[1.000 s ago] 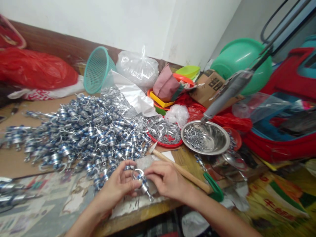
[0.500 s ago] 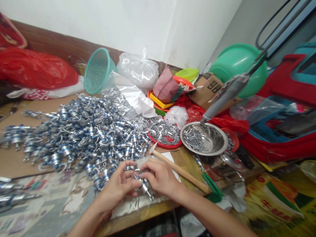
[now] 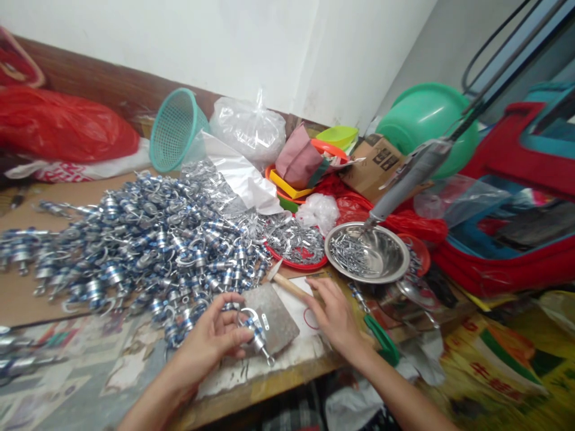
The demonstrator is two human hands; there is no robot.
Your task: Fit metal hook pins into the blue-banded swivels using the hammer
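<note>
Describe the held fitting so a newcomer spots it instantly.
Find the big heap of blue-and-silver metal fittings. At its near edge, beside a flat grey slab, is the left hand. The fitting is in that hand: it alone is held, while its neighbours lie piled.

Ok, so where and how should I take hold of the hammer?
Probably by the wooden handle, coming from above on the right with the right hand. The hammer lies slanted, its head toward the metal pile and the slim handle running back to the right, under that hand. The hand covers much of it, so I can't tell whether it's gripped.
</note>
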